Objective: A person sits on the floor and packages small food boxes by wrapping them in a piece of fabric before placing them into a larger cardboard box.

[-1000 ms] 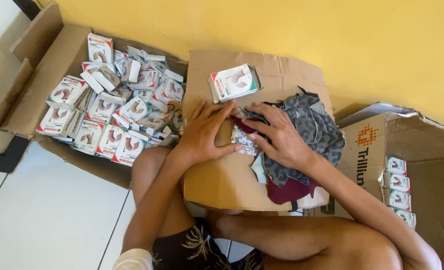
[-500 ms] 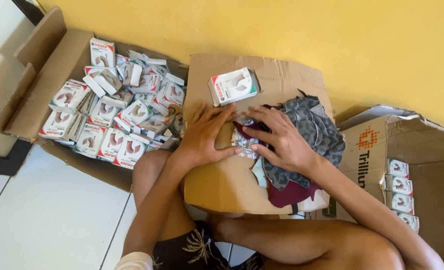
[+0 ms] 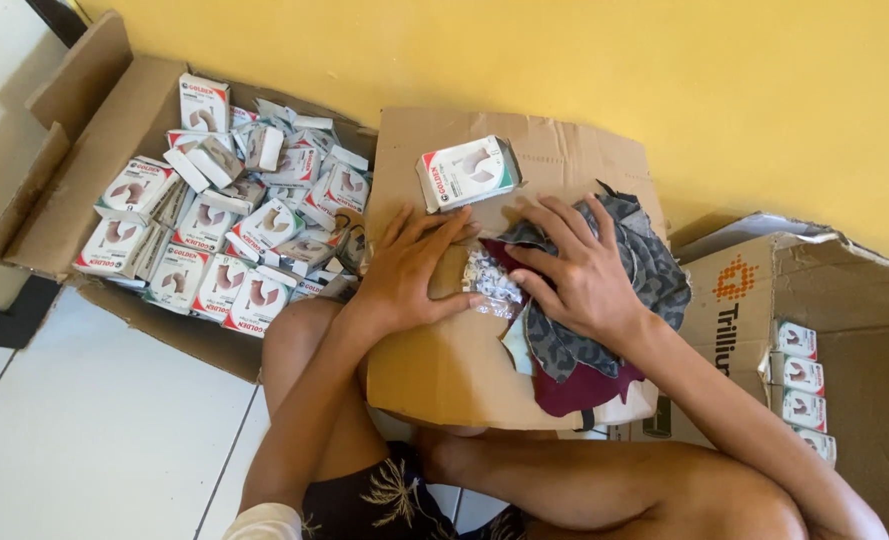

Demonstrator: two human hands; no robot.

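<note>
Here the left hand (image 3: 409, 270) lies flat with fingers spread on a clear crinkled plastic wrapper (image 3: 487, 282), which sits on a sheet of cardboard (image 3: 444, 360) across the lap. The right hand (image 3: 581, 270), fingers open, presses on patterned cloth (image 3: 654, 265) just beside it, below a small white box (image 3: 466, 173).

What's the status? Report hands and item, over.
Left hand flat on cardboard sheet, fingertips at small clear packet. Right hand pressing patterned cloth. White box lies just beyond.

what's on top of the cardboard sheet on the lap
On the cardboard sheet: one small white box, a patterned cloth, a shiny packet, and both hands, left and right. Anything beneath the cloth is hidden.
</note>
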